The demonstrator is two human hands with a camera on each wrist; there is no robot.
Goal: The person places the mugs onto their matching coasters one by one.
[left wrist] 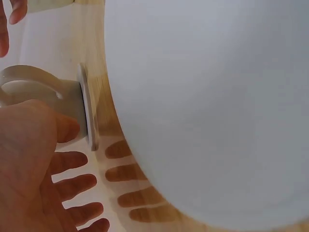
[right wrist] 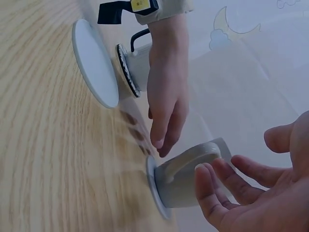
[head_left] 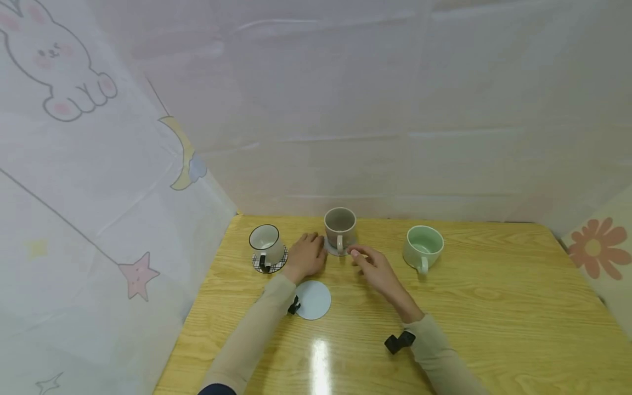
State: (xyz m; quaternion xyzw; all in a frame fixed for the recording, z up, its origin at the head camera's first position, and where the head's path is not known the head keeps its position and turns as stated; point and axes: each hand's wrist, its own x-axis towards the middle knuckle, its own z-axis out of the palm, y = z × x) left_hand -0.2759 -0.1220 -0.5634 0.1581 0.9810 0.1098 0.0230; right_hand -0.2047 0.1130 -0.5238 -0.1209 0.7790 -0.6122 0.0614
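Note:
A grey-beige mug (head_left: 340, 233) stands upright on a round grey coaster (head_left: 331, 249) near the table's back edge, its handle facing me. My left hand (head_left: 307, 257) is at the mug's left side, fingers extended; in the left wrist view its thumb overlaps the mug, and I cannot tell if it touches. On the other side, my right hand (head_left: 376, 270) is held beside the mug with fingers loosely bent and nothing between them. The right wrist view shows these fingers (right wrist: 241, 188) close to the mug's handle. A bare white round coaster (head_left: 315, 302) lies by my left wrist.
To the left, a white mug with a black rim (head_left: 269, 244) stands on a checked coaster (head_left: 283, 264). A pale green mug (head_left: 423, 247) stands directly on the wooden table (head_left: 503, 307) at the right. A patterned cloth (head_left: 345, 109) hangs behind the table and at its sides.

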